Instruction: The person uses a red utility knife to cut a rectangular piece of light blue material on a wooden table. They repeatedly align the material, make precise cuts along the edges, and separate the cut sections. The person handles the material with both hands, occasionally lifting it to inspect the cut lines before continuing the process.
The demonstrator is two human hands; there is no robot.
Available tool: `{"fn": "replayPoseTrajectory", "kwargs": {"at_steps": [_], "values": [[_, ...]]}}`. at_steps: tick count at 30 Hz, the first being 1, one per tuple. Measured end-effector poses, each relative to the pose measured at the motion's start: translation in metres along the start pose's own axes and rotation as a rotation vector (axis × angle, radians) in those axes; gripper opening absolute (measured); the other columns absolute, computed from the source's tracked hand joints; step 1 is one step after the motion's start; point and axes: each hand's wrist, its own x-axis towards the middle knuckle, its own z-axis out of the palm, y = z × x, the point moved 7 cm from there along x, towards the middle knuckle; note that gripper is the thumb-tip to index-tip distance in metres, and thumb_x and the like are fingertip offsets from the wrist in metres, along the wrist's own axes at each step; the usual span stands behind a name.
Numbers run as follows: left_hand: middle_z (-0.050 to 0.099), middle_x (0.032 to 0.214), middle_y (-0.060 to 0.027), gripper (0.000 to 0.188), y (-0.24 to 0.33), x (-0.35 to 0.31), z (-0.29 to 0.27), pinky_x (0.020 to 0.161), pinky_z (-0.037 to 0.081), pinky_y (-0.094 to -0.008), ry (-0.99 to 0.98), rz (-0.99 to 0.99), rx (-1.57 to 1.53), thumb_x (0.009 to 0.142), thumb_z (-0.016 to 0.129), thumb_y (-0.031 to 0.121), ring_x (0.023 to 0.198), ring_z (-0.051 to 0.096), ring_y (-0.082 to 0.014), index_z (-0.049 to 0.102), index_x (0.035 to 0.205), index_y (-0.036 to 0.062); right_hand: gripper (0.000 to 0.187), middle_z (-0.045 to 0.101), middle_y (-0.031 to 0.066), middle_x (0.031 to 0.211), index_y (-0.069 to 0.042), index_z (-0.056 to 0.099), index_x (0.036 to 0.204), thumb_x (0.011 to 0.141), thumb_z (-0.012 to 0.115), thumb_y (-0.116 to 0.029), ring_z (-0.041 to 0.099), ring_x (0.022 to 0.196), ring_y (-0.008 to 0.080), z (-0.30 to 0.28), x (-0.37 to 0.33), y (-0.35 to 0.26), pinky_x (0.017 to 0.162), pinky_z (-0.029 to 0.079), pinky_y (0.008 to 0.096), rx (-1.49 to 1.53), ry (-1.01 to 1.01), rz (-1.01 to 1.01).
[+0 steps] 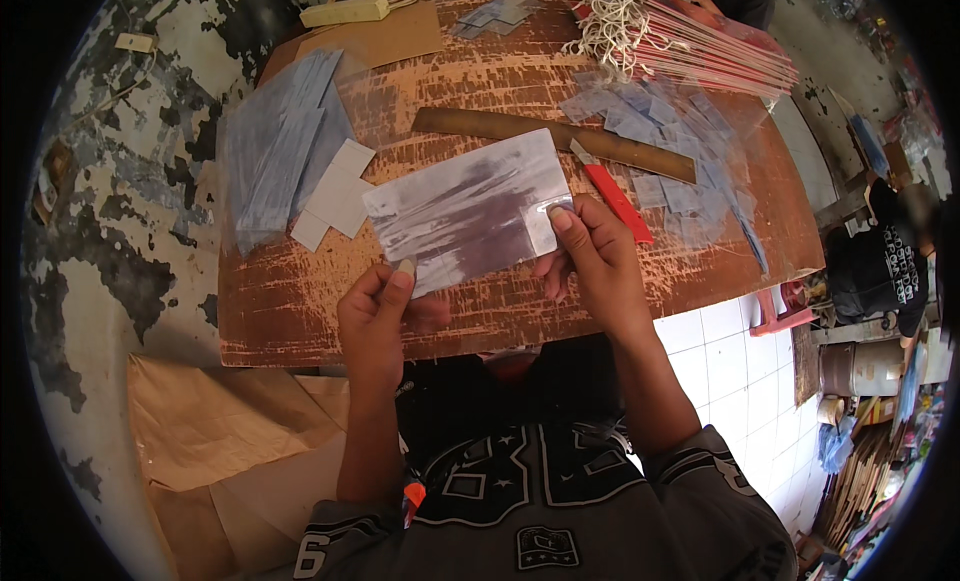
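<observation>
A shiny, see-through plastic sheet (460, 216), oblong in shape, is held up over the worn wooden table, tilted with its right end higher. My left hand (380, 306) pinches its lower left corner between thumb and fingers. At the right end, my right hand (598, 256) grips it beside a small whitish square piece (541, 229); whether that piece is joined to the sheet I cannot tell. Just beyond the right hand lies a red cutter knife (618, 203), its blade near a long brown ruler (640, 155). White card pieces (336, 194) lie left of the sheet.
Long plastic strips (283, 146) are stacked at the table's left. Many small plastic pieces (665, 131) spread over the right side. Red bundles with white cords (690, 41) lie at the back right, near another person. Brown cardboard (400, 36) and a power strip (345, 11) lie back left.
</observation>
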Motion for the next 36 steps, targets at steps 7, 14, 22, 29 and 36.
{"fn": "replayPoseTrajectory", "kwargs": {"at_steps": [7,14,22,29,36], "values": [[0.063,0.063,-0.0036,0.031,0.007,0.002,-0.008,0.052,0.051,-0.0214,-0.026,0.092,0.135,0.107,0.065,0.028,0.051,0.059,-0.0091,0.063,0.089,0.0028,0.03,0.069,0.0063,0.077,-0.002,0.062,0.113,0.114,0.052,-0.03,0.063,0.057,0.0088,0.001,0.004,0.004,0.052,0.049,0.0205,0.007,-0.013,0.021],[0.072,0.108,-0.0087,0.028,0.003,0.008,-0.013,0.085,0.06,-0.0312,0.011,0.104,-0.27,0.108,0.063,0.022,0.096,0.072,-0.015,0.063,0.121,-0.0023,0.031,0.069,0.007,0.073,-0.002,0.062,0.112,0.113,0.054,-0.031,0.062,0.052,0.0099,0.01,0.001,0.009,0.049,0.048,0.0215,0.001,-0.053,0.086],[0.072,0.114,-0.0103,0.051,0.02,0.028,-0.042,0.09,0.056,-0.0324,-0.294,0.12,-0.185,0.108,0.059,0.043,0.099,0.071,-0.0167,0.06,0.129,-0.0038,0.025,0.069,0.0033,0.076,-0.004,0.064,0.114,0.113,0.054,-0.026,0.065,0.058,0.0082,0.02,-0.005,0.018,0.053,0.049,0.0216,-0.049,-0.299,0.177],[0.07,0.098,-0.0017,0.034,0.051,0.031,-0.01,0.083,0.05,-0.0253,-0.491,-0.074,0.435,0.106,0.065,0.028,0.091,0.062,-0.0075,0.07,0.12,-0.0021,0.022,0.068,0.0036,0.072,-0.003,0.064,0.106,0.111,0.056,-0.023,0.066,0.058,0.0097,0.035,-0.01,0.013,0.053,0.052,0.0252,-0.259,-0.401,0.143],[0.054,0.069,-0.003,0.039,0.057,0.047,0.027,0.061,0.041,-0.0312,-0.463,0.078,0.725,0.108,0.062,0.031,0.067,0.045,-0.0087,0.062,0.089,-0.0029,0.022,0.067,0.006,0.068,-0.002,0.061,0.099,0.11,0.057,-0.021,0.066,0.054,0.0136,0.048,-0.009,0.003,0.052,0.051,0.0297,-0.331,-0.405,0.027]]}}
